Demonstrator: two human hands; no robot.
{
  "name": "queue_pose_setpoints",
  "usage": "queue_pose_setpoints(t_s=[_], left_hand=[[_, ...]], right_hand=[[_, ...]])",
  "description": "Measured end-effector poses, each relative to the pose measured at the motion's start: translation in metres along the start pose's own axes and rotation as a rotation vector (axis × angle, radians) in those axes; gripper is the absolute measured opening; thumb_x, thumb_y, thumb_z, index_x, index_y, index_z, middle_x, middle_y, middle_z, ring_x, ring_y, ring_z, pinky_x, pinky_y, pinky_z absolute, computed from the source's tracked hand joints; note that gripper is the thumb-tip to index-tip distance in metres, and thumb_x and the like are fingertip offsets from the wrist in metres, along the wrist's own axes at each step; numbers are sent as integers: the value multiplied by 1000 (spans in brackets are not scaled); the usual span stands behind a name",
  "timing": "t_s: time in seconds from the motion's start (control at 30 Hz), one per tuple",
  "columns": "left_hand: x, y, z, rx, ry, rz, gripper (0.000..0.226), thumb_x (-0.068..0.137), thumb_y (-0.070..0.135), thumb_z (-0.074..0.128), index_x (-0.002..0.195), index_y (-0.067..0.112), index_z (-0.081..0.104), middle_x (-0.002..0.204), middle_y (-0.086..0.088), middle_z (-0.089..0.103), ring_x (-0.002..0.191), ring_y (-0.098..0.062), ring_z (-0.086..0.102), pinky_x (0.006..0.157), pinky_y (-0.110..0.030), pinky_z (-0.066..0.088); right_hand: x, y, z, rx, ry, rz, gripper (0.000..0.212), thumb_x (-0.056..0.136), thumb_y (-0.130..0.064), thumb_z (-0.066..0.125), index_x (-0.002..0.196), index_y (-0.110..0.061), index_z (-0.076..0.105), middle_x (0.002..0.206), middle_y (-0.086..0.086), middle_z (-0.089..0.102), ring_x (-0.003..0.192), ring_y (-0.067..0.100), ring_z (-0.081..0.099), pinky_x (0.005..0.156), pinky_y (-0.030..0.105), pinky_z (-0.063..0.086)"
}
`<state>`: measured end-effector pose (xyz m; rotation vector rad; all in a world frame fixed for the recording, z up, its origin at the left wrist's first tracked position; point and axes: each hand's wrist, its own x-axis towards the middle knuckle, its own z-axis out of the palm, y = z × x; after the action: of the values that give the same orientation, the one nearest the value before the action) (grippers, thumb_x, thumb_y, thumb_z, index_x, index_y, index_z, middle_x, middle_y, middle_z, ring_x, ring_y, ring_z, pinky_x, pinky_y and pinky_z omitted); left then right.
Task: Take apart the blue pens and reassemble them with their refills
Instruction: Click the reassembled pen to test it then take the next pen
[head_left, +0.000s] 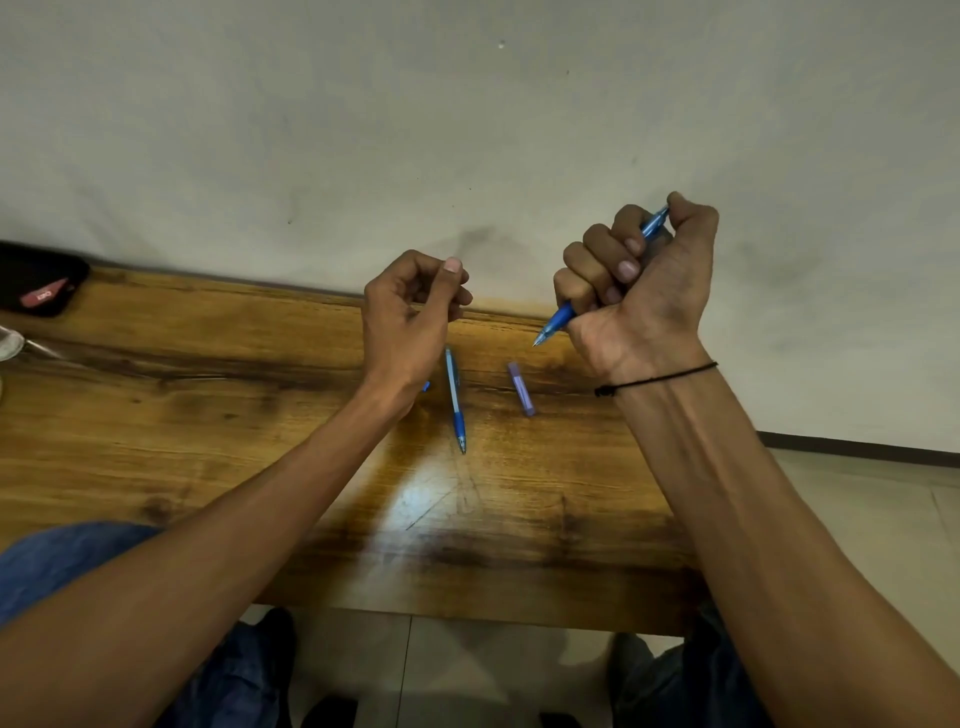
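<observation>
Right grip (636, 280) fists blue pen (558, 318) above table's far edge (311, 292).

Only one piece of lettering found: white characters on a red tag (43, 294) on a black pouch (36, 283), far out at ten o'clock on the wooden table (208, 415). Too small and tilted to be read.

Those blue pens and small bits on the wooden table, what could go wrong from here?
The blue pen lying on the wooden table is round, so a nudge from the left hand hovering above could roll it away. The small purple tube lies loose and might be knocked aside. The right hand grips its blue pen in a full fist, awkward for fine work.
</observation>
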<state>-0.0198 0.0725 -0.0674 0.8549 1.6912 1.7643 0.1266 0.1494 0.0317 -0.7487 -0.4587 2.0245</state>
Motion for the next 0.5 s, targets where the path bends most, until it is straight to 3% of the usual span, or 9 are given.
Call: queue_pose_setpoints(t_s=[0.5], left_hand=[[-1,-2,0,21,-3,6,19,106,20,62,101,3,71,88,-14,73,87,-24,74,82,-35,64]], right_hand=[[0,2,1,3,16,14,50,102,-42,33,58,-18,29,43,-6,21,39,9,13,41,21,12]])
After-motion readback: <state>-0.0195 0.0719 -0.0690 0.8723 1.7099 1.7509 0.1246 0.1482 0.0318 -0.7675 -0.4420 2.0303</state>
